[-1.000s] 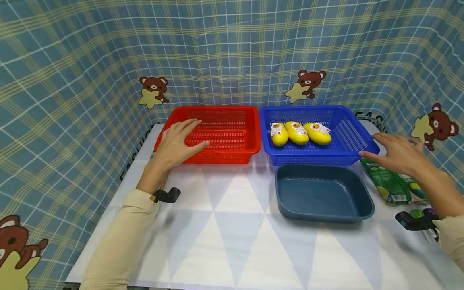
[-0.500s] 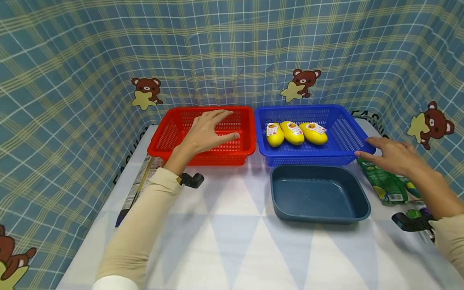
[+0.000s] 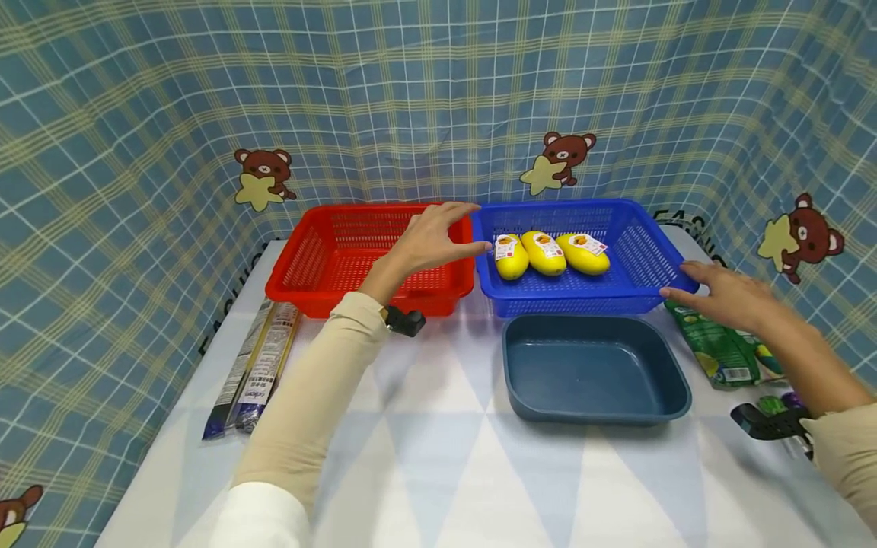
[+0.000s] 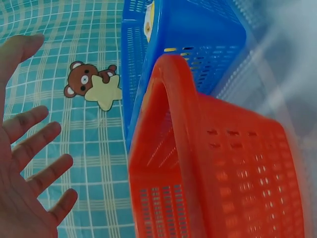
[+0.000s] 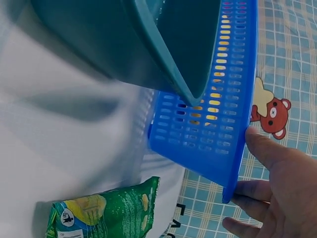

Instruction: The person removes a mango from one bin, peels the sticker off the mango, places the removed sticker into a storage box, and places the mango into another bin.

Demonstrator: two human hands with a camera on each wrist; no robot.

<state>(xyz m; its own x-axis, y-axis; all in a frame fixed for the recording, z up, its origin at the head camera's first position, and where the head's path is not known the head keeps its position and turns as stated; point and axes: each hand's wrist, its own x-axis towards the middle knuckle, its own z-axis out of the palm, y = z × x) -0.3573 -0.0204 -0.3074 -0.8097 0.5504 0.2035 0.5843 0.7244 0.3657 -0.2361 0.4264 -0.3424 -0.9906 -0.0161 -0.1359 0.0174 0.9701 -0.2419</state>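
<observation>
My left hand point(image 3: 428, 243), fingers spread and thumb apart, hovers over the right end of the red plastic basket point(image 3: 370, 301), near the left rim of the blue basket. In the left wrist view the palm and fingers hold nothing. At the front right corner of the blue basket point(image 3: 575, 304), my right hand point(image 3: 736, 301) has its thumb and fingertips at the rim, the fingers fairly straight. Three yellow oval fruits point(image 3: 546, 257) with white labels lie inside the blue basket. The red basket shows nothing in it.
A dark blue-grey tub point(image 3: 596, 418) stands in front of the blue basket. Long printed packets point(image 3: 260, 373) lie at left, partly behind the left sleeve. A green bag point(image 3: 715, 350) lies right, under the right arm. A checked cloth point(image 3: 411, 99) hangs behind.
My left hand has moved right across the red basket towards the blue one, uncovering the long packets. The right hand stays at the blue basket's corner. The head view has shifted slightly.
</observation>
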